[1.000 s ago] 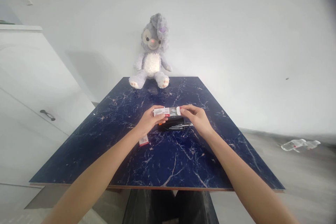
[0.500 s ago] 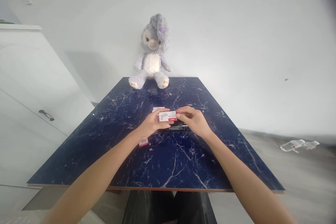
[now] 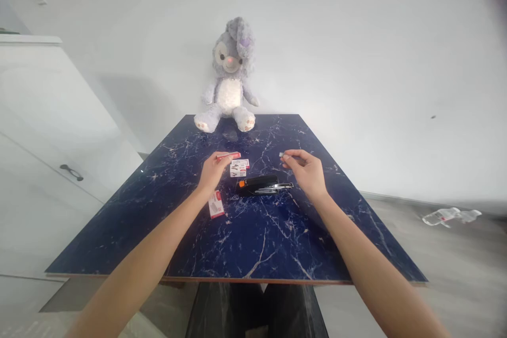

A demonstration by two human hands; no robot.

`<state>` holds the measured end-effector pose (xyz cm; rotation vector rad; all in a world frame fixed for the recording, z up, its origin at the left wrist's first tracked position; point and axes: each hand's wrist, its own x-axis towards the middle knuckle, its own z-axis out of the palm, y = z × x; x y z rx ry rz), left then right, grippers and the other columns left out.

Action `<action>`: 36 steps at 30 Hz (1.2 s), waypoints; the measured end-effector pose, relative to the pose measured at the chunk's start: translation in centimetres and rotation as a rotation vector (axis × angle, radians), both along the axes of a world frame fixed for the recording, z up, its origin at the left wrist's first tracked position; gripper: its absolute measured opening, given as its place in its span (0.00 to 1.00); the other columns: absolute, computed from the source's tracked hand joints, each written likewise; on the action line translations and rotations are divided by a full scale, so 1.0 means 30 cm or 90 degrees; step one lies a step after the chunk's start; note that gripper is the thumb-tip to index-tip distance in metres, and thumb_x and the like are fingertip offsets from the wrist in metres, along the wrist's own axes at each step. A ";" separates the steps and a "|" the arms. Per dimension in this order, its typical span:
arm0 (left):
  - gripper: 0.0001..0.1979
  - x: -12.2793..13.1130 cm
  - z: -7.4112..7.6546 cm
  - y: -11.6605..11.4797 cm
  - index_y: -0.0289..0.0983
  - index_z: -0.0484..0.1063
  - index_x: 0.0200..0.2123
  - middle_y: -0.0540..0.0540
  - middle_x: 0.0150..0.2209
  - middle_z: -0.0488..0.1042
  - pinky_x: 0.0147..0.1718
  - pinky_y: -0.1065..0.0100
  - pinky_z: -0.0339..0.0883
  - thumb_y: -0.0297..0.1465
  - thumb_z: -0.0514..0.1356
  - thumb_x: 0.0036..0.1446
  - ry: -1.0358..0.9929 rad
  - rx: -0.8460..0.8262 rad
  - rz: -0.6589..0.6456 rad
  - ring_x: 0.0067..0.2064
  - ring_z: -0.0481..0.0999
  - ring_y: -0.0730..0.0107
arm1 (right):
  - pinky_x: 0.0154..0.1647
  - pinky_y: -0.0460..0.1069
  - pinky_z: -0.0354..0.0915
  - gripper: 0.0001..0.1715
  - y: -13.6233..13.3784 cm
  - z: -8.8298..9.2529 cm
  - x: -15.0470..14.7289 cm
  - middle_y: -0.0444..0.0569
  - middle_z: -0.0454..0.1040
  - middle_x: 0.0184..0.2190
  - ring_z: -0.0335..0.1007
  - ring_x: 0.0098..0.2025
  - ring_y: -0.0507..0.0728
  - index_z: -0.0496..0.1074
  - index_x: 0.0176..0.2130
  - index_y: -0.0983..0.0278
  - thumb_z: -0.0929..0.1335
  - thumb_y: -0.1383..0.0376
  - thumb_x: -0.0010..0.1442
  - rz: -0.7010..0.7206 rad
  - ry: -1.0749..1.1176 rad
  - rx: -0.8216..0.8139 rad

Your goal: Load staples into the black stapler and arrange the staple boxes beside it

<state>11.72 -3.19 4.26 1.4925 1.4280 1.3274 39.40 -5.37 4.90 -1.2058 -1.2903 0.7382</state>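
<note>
My left hand [image 3: 210,171] holds a small red and white staple box [image 3: 228,157] above the dark blue marble table [image 3: 253,237]. My right hand [image 3: 306,170] pinches a small silvery strip of staples [image 3: 282,155] between thumb and fingers, off to the right of the box. Between the hands a black stapler [image 3: 262,185] with an orange end lies on the table. Two more staple boxes [image 3: 240,168] rest just behind the stapler, and another box [image 3: 216,204] lies by my left wrist.
A grey plush rabbit [image 3: 228,78] sits at the table's far edge against the white wall. A white cabinet [image 3: 43,142] stands to the left. A clear plastic bottle [image 3: 450,216] lies on the floor at the right.
The hands were together on one staple box over the stapler; now they have parted, the left keeping the box and the right drawing out the staple strip. The stapler is uncovered.
</note>
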 end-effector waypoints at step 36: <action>0.11 -0.047 -0.042 0.032 0.40 0.77 0.44 0.45 0.45 0.78 0.51 0.55 0.65 0.33 0.57 0.61 0.436 0.244 -0.032 0.48 0.72 0.56 | 0.42 0.51 0.68 0.07 0.068 -0.034 0.145 0.44 0.77 0.31 0.73 0.35 0.55 0.73 0.31 0.61 0.72 0.65 0.47 0.304 -0.210 -0.221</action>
